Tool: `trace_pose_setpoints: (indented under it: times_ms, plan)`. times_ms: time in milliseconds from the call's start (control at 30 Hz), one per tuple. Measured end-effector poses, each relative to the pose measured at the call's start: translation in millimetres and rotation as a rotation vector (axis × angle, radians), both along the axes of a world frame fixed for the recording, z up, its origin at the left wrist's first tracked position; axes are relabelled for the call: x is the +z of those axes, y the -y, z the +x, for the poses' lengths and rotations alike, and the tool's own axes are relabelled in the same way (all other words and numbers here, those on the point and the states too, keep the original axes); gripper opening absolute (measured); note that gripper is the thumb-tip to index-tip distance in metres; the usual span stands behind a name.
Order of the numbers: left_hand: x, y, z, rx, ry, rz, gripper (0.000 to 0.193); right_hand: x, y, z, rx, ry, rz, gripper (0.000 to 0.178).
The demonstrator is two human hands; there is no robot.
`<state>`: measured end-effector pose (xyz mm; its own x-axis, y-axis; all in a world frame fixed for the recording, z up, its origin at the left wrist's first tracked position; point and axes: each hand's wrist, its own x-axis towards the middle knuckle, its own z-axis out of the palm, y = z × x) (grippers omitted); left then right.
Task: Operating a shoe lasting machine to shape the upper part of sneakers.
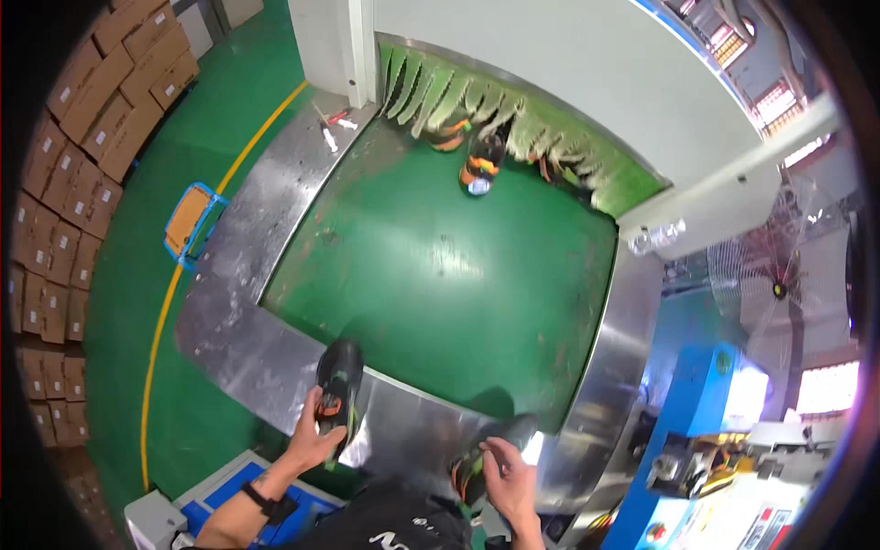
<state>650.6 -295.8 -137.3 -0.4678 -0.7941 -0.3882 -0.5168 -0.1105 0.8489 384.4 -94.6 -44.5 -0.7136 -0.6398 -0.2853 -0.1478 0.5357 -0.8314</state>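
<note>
- Left hand (316, 438): grip clamped on a black shoe (338, 385) with orange and green trim, held over the steel rim (275, 367) at the near end of the green conveyor belt (440, 275).
- Right hand (509, 477): fingers closed round a second shoe (477, 458), low by the body.
- Risk: the left shoe is gripped near one end only, so it could tip and drop off the rim.
- Risk: more shoes (481, 165) sit at the strip curtain (513, 119); they could crowd the near end.

A green floor (197, 137) with a yellow line (174, 284) runs past stacked cardboard boxes (64, 183) on the left — a blue-rimmed crate (190, 220) stands nearby. To the right, a wire-guarded fan (779, 275) and blue machine (706, 403) — daylight through high windows (779, 96).
</note>
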Motion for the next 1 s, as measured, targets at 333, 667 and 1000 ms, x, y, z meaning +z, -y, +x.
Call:
trace_pose_setpoints:
  times_ms: [333, 667, 1000]
  plan:
    - [-135, 264, -163, -0.389, 0.24, -0.753, 0.063, -74, 408, -208, 0.594, -0.577, -0.263, 0.04]
    - [-166, 279, -201, -0.415, 0.153, -0.8, 0.047, -126, 601, -326, 0.741, -0.779, 0.025, 0.048]
    - [-155, 263, -179, -0.343, 0.234, -0.898, 0.049, -102, 263, -99, 0.207, 0.347, 0.047, 0.036]
